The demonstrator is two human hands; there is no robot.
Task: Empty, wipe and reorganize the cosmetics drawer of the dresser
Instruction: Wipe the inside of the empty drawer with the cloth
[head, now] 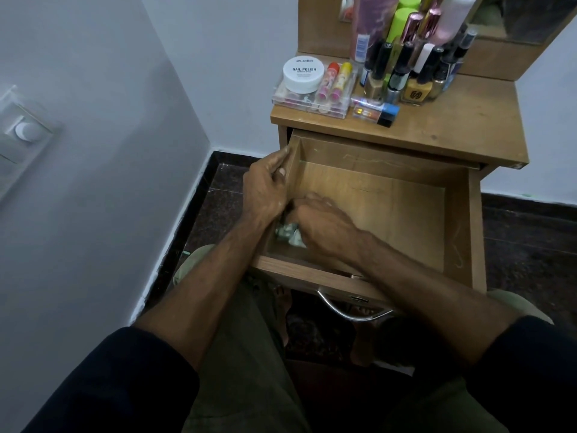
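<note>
The wooden drawer (459,220) of the dresser is pulled out and holds nothing but a cloth. My left hand (267,185) grips the drawer's left wall, thumb inside and fingers over the rim. My right hand (321,223) is low in the drawer's near left corner, pressing a crumpled pale green cloth (288,234) against the bottom; its fingers look blurred. The cosmetics stand on the dresser top (452,126): a white nail polish remover jar (303,73) on a clear case (312,103), two lip balms (335,81), and several nail polish bottles (402,76).
A metal handle (352,312) curves from the drawer front above my knees. A white wall with a switch plate (23,129) is close on the left. Dark floor lies on both sides of the dresser. Tall bottles (406,23) stand before a mirror at the back.
</note>
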